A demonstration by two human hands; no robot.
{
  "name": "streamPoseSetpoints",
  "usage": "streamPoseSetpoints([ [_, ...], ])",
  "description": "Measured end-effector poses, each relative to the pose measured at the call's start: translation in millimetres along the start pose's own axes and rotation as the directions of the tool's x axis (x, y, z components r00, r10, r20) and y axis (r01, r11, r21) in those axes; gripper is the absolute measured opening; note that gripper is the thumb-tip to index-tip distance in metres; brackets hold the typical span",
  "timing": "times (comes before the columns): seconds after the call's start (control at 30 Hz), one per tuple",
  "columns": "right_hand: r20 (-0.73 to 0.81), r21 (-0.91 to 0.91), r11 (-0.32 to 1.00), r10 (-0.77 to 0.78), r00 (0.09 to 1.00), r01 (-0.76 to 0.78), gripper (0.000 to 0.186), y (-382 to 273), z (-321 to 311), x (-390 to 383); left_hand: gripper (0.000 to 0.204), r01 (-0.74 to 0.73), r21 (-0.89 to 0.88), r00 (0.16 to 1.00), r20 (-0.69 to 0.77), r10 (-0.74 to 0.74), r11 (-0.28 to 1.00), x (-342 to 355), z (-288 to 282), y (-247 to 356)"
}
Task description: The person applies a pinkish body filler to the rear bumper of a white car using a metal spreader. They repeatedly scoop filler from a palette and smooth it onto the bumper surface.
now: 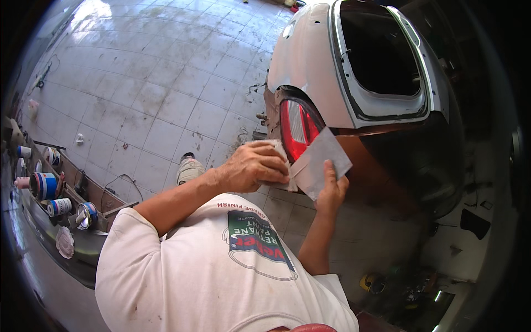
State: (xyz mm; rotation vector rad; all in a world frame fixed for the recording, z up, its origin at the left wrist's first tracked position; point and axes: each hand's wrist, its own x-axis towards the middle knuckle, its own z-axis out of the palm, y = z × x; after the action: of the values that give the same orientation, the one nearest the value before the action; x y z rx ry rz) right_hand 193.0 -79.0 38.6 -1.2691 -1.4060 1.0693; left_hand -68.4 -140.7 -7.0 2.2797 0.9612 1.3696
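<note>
My left hand (257,165) is closed on a crumpled, whitish rag (280,148), its fingers curled over it. The rag meets the left edge of a thin, flat grey square plate (326,161). My right hand (332,191) grips that plate at its lower right side, thumb on the upper face. A pale streak runs over the plate near the rag. Just beyond both hands is the red and clear tail light (297,123) of a car body (304,55); the plate covers its lower right part.
The car body has a bare rear window opening (379,50) and a dark lower rear. To the left, several paint cans (44,185) stand by a dark bumper-like part (83,249). Pale, dusty floor tiles (166,83) spread ahead. Dark items (420,285) lie at lower right.
</note>
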Motion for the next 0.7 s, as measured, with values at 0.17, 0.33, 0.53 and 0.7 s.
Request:
streamPoseSetpoints([
  [0.17, -0.420, 0.245, 0.915, -0.197, 0.886, 0.320, 0.073, -51.9, -30.5, 86.9, 0.046, 0.435, -0.643, 0.823, -0.001, -0.568, 0.631, -67.9, 3.6, -93.2],
  [0.33, -0.300, -0.066, 0.916, -0.397, 0.867, 0.396, 0.095, -99.6, -21.8, 151.4, 0.051, -0.141, -0.976, 0.557, 0.061, -0.828, -0.167, -99.8, -46.3, -211.3],
  [0.53, -0.328, -0.207, 0.888, -0.458, 0.826, 0.410, 0.061, -123.7, 13.2, 268.1, 0.053, 0.011, -0.959, 0.522, 0.248, -0.816, -0.284, -67.1, -82.0, -332.3],
  [0.7, -0.328, -0.193, 0.908, -0.416, 0.848, 0.371, 0.052, -130.9, 53.2, 366.4, 0.041, 0.093, -0.961, 0.393, 0.276, -0.877, -0.261, 6.3, -86.7, -407.0],
])
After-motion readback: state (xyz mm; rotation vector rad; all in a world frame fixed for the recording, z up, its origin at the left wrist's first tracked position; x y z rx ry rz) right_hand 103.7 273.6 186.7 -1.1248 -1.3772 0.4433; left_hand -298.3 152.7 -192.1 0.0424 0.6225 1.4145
